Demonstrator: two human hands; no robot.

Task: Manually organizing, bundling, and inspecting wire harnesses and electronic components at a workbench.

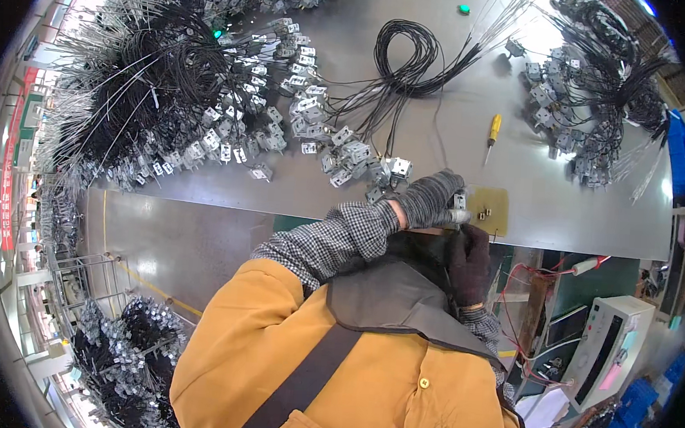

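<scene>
At the table's near edge my left hand (431, 200), in a grey striped glove, is closed on a small silvery metal box-shaped part (459, 200). A thin cable (439, 130) runs from beside this hand up toward a coil of black cables. Just below the part is my right hand (469, 262), in a dark brown glove, with its fingers curled up close to the left fingertips. What the right fingers grip is hidden. Right beside the hands lies a tan square plate (498, 201) with small metal pins (484, 214) on it.
A yellow screwdriver (494, 127) lies beyond the plate. The coiled black cables (409, 81) lie mid-table, with several metal boxes (354, 158) at their ends. Large cable heaps lie left (145, 100) and right (601, 96). A white instrument (607, 352) and red wires (510, 291) are below right.
</scene>
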